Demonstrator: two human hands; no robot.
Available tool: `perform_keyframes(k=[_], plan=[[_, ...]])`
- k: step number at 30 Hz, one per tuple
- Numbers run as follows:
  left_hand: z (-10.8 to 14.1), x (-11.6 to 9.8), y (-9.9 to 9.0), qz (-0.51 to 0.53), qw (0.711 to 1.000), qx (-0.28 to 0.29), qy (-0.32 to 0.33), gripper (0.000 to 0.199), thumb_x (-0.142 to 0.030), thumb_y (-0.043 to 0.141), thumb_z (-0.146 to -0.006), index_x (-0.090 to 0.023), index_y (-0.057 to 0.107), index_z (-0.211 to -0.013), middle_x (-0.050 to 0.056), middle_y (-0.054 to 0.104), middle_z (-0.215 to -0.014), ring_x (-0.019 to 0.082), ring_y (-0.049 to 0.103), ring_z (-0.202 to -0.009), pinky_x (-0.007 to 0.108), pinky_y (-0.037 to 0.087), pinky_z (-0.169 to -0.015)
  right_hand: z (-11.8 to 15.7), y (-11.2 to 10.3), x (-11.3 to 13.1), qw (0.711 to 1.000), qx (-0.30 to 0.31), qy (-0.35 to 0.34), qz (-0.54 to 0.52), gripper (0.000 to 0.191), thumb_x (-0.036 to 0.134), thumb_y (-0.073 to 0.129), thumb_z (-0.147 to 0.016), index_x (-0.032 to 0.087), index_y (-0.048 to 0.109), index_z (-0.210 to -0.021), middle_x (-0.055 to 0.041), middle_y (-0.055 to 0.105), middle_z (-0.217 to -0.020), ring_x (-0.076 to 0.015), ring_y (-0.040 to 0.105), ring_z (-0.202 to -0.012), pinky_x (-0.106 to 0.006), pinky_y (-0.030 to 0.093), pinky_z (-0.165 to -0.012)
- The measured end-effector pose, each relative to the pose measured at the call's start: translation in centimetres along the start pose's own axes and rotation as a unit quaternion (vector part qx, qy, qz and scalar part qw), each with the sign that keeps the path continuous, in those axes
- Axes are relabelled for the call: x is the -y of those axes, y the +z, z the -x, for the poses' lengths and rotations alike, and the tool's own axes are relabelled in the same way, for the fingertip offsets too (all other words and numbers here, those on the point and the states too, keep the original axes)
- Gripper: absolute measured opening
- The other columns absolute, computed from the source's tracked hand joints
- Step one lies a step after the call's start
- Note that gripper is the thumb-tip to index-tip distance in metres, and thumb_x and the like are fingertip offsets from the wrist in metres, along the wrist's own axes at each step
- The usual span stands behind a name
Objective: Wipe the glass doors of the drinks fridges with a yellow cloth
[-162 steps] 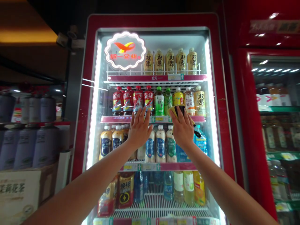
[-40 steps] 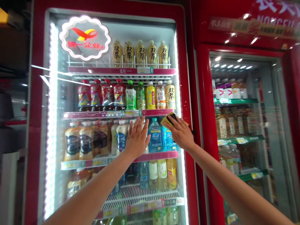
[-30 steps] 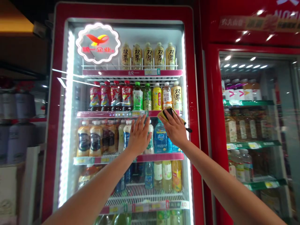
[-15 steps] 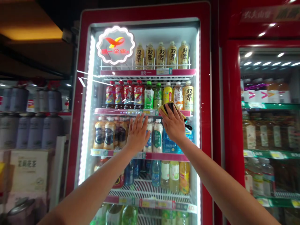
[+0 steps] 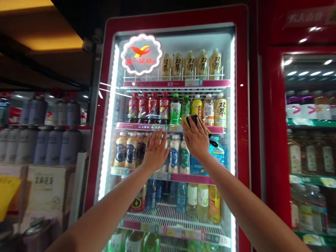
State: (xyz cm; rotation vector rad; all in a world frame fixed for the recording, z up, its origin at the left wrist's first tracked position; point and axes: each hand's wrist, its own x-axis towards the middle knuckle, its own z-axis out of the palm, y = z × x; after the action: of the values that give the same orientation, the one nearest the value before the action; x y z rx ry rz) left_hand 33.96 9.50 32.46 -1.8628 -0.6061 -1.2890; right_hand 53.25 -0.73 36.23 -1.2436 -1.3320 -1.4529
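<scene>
"Cloth (image 5: 192,121): where's it sitting, head view?"

"Right hand (image 5: 196,141) is clutching it, fingers curled, pressing it to the glass door of the red drinks cooler (image 5: 240,105), level with the pink shelf edge (image 5: 141,126)."

"Left hand (image 5: 156,150)?"

"Spreading open, holding nothing. Both are staying near their earlier spot; how much glass is covered, I can't tell."

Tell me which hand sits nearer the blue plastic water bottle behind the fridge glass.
Right hand: just left of the blue plastic water bottle. Left hand is farther left, past the white-capped drink bottles.
</scene>
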Motion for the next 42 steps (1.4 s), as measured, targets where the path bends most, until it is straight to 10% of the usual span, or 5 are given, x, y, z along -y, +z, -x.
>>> perform_keyframes(k=[8,20,28,34,42], plan=[[0.9,2.4,0.0,0.019,0.999,-0.007,0.032,0.072,-0.037,0.045,-0.103,-0.019,0.011,-0.164,0.018,0.032,-0.168,0.035,0.028,-0.156,0.056,0.022,-0.128,2.8,-1.4,-2.6,0.998,-0.028,-0.05,-0.032,0.05,0.013,0.054,-0.097,0.038,0.066,-0.138,0.0034,0.06,-0.15,-0.0266,0.048,-0.147,-0.048,0.044,-0.118],[1.6,4.6,0.5,0.054,0.997,-0.034,0.037,0.073,-0.041,0.045,-0.103,-0.021,0.012,-0.164,0.017,0.034,-0.166,0.035,0.031,-0.154,0.06,0.027,-0.126,3.8,-0.3,1.9,0.994,0.02,-0.11,-0.008,0.041,0.022,0.058,-0.099,0.035,0.065,-0.137,0.0024,0.057,-0.153,-0.0259,0.047,-0.145,-0.044,0.041,-0.114],[2.3,6.0,0.4,0.073,0.996,-0.035,0.036,0.074,-0.041,0.047,-0.102,-0.023,0.012,-0.165,0.015,0.033,-0.167,0.036,0.033,-0.153,0.06,0.027,-0.127,0.0,1.2,5.2,0.998,-0.041,0.043,0.0,0.034,0.018,0.064,-0.088,0.032,0.075,-0.117,-0.0038,0.068,-0.136,-0.0297,0.056,-0.124,-0.043,0.042,-0.099],[2.7,6.9,0.0,0.064,0.996,-0.03,0.047,0.073,-0.04,0.047,-0.102,-0.019,0.016,-0.164,0.017,0.035,-0.166,0.035,0.031,-0.154,0.059,0.026,-0.127,3.0,1.0,6.1,0.996,0.014,-0.086,-0.025,0.034,0.021,0.061,-0.096,0.037,0.073,-0.124,0.0,0.067,-0.14,-0.0241,0.057,-0.126,-0.037,0.041,-0.099],[3.0,8.5,-0.6,0.06,0.997,0.003,0.046,0.073,-0.037,0.048,-0.101,-0.017,0.018,-0.164,0.018,0.032,-0.167,0.035,0.032,-0.154,0.057,0.026,-0.127,-2.7,3.6,7.3,0.994,-0.073,0.072,-0.026,0.046,0.019,0.052,-0.096,0.037,0.068,-0.135,-0.003,0.064,-0.144,-0.0321,0.054,-0.131,-0.048,0.045,-0.104]])
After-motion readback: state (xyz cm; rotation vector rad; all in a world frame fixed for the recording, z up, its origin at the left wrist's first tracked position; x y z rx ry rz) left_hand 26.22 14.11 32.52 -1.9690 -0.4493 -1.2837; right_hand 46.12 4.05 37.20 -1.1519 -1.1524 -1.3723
